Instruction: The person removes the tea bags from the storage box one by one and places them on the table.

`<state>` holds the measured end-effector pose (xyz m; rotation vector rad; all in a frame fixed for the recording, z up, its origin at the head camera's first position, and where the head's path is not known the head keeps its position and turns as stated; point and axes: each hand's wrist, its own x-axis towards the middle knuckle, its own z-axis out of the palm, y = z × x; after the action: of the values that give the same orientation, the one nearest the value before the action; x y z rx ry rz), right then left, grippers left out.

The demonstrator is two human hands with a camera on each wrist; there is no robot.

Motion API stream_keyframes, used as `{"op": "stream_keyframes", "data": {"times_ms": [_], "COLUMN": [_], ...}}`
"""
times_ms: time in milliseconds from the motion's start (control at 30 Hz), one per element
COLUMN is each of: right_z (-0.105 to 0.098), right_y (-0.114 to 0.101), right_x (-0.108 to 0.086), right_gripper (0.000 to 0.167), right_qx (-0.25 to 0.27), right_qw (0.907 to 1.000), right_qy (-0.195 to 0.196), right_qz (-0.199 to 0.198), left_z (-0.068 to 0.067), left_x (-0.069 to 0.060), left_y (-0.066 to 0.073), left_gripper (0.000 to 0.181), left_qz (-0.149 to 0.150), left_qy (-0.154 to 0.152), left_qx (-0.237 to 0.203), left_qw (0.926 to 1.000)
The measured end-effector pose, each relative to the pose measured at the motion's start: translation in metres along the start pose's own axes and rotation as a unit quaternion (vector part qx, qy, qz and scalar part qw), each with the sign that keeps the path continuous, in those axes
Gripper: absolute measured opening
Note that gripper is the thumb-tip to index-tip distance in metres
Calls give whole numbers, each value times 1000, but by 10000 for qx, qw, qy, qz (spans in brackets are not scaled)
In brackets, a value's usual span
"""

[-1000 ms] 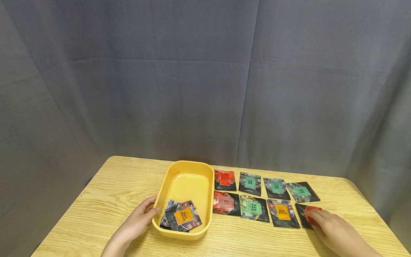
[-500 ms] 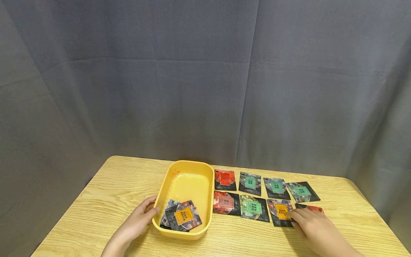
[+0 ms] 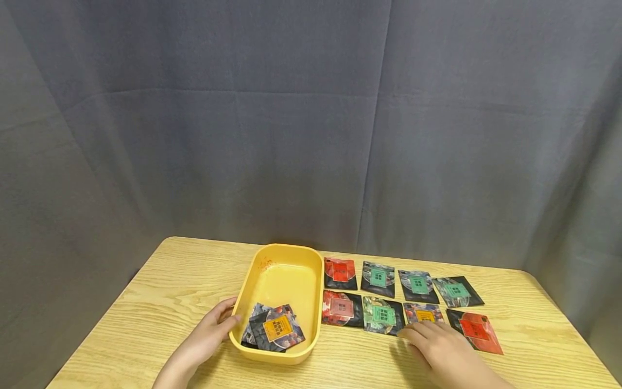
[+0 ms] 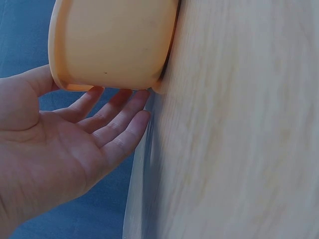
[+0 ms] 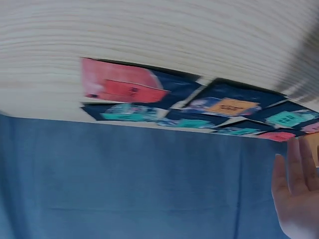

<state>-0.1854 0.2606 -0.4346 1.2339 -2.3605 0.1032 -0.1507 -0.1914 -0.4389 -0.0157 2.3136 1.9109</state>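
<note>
My left hand (image 3: pixel 206 332) holds the left side of a yellow plastic tray (image 3: pixel 315 319); in the left wrist view its thumb is at the rim and its fingers lie along the outer wall. Inside the tray, several dark sachets overlap, the top one, an orange-labelled sachet (image 3: pixel 278 327), facing up. My right hand (image 3: pixel 444 346) hovers low over the near row of sachets, partly covering another orange-labelled sachet (image 3: pixel 421 312). Its fingertips are close to a green-labelled sachet (image 3: pixel 384 313); whether they touch is unclear. In the right wrist view, the right hand's fingers (image 5: pixel 295 167) look straight and hold nothing.
Two rows of flat sachets lie right of the tray. A red-labelled sachet (image 3: pixel 476 330) ends the near row, and a green-labelled sachet (image 3: pixel 458 292) ends the far row. A pink-labelled sachet (image 3: pixel 342 309) lies against the tray. A grey curtain (image 3: pixel 311 135) hangs behind the wooden table (image 3: pixel 175 281).
My right hand has moved left from the red-labelled sachet, across the orange-labelled one, uncovering the red one, which now lies at the row's right end. My left hand and the tray have stayed put.
</note>
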Motion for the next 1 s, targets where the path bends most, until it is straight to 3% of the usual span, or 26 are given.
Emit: {"op": "stream_keyframes", "data": {"times_ms": [33,133,167,267,333,467,600,700,900,1000], "right_z": [0,2,2,3,3,6,11,13,16,19], "right_y": [-2,-9,-11,-17,-21,-31,-42,-49,-59,-64], "right_x": [4,15,20,33,41,56,71,81,98,106], "right_gripper": [35,13,13,45,49,44,14,23,20,26], "right_qx": [28,119,150,220,279,380,459,544,693,765], "right_qw": [10000,9997,9996,9991,9985,9970,9960,9954,9937,9931], "right_qy": [41,183,236,344,433,607,689,724,828,827], "right_qz": [-19,-68,-93,-140,-192,-310,-326,-300,-295,-330], "left_z": [0,1,1,1,1,0,0,0,-1,-1], "left_x": [0,1,1,1,2,2,1,1,1,2], "left_y": [0,0,0,0,0,-1,-1,-1,-2,-2], "left_gripper": [55,56,56,56,56,56,56,57,58,58], "left_qz": [6,27,36,33,19,4,-26,-55,-60,-31], "left_qy": [-10,-35,-39,-53,-58,-65,-68,-98,-133,-162], "left_qx": [1,6,15,36,53,45,11,-13,-38,-53], "left_qw": [10000,10000,10000,10000,10000,10000,10000,9999,9999,9998]}}
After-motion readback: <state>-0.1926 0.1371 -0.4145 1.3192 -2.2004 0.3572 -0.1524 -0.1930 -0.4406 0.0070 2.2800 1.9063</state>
